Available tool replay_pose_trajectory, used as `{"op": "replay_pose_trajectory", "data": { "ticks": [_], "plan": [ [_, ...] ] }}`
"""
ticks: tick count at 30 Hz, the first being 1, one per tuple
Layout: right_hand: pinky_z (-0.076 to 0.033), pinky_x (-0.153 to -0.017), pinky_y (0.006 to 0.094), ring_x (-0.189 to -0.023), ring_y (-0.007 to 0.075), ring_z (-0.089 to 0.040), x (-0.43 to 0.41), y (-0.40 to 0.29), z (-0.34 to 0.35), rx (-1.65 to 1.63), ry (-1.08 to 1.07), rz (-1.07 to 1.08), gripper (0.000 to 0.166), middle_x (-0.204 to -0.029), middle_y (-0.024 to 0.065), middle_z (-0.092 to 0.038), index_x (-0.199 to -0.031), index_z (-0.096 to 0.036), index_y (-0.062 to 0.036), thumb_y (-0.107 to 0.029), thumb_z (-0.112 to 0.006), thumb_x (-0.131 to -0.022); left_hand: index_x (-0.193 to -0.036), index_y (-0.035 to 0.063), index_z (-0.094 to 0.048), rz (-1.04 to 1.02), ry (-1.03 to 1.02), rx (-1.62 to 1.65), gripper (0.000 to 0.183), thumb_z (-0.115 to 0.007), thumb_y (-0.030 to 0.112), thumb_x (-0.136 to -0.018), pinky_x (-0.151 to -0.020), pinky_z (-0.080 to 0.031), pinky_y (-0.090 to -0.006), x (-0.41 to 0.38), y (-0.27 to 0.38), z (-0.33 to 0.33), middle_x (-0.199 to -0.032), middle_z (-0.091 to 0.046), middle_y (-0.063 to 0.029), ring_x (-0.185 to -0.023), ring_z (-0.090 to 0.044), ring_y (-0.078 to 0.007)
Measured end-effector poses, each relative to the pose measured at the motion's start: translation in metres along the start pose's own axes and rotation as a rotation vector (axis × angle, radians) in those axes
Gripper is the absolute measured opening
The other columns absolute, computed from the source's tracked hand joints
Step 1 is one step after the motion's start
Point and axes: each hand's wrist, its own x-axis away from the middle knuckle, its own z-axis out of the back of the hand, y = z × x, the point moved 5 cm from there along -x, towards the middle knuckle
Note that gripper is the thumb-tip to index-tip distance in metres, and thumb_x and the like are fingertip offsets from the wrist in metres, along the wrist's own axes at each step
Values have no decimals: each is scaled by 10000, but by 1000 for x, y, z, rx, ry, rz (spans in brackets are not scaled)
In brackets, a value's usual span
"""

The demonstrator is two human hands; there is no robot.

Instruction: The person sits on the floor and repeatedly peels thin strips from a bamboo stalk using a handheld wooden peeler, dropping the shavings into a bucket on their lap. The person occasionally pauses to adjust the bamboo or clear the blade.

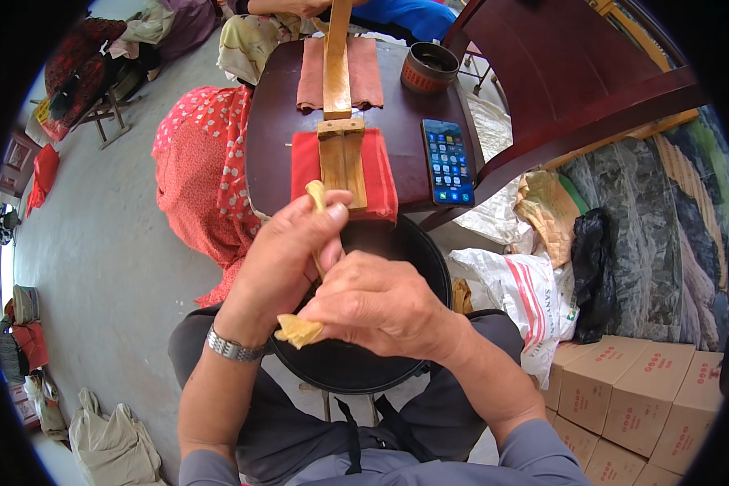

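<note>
A twisted strip of pliable yellow material (300,331) runs between both hands; I cannot tell what it is made of. My left hand (291,243), with a metal-banded watch (234,347) at its wrist, pinches the upper part, and a short end stands up past the thumb. Lower and to the right, my right hand (383,304) grips the strip, its frayed, fanned end sticking out on the left. Both hands are over a black round tub (364,373) between my knees. Just beyond my left fingers lies a grooved wooden block (342,161) on a folded red cloth (384,176).
A dark wooden chair seat (273,121) bears a wooden bar (337,79), a pinkish cloth (367,73), a lit smartphone (448,161) and a dark cup (430,68). Red patterned fabric (203,164) hangs left. Cardboard boxes (619,389) and sacks (516,291) stand right. Another person's hand (301,7) shows ahead.
</note>
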Motion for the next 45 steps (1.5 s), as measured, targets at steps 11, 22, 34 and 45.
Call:
{"op": "replay_pose_trajectory", "data": {
  "ticks": [11, 22, 34, 45],
  "plan": [
    [-526, -745, 391, -813, 305, -650, 9, 29, 20, 209, 175, -397, 118, -884, 131, -670, -1010, -709, -11, -114, -724, -955, -954, -13, -665, 228, -259, -699, 161, -578, 116, -996, -633, -553, -313, 11, -33, -2, -818, -704, -86, -697, -673, -164],
    [-524, -664, 338, -726, 206, -687, 38, 74, 16, -151, -23, -1037, 287, -826, 112, -673, -1015, -587, -11, -280, -523, -1094, -1178, 2, -591, -523, -15, -1114, 259, -605, -51, -925, -887, -521, -371, 12, -7, 6, -1133, -578, -147, -954, -622, -298],
    [-511, -643, 286, -680, 137, -597, 47, 82, 14, -330, -99, -1117, 335, -784, 55, -615, -1086, -625, -46, -379, -612, -1053, -1178, -5, -674, -485, 78, -983, 175, -626, 68, -1026, -838, -535, -309, 8, -14, 9, -1038, -697, -82, -932, -668, -190],
    [-546, -751, 347, -839, 182, -692, 22, 68, 32, 97, 40, -681, 228, -939, 120, -719, -1117, -671, -28, -240, -684, -1033, -1106, 14, -617, -12, -54, 196, 135, -622, 126, -1030, -998, -551, -355, 0, -32, 15, -1127, -678, -74, -1038, -683, -178]
  ]
}}
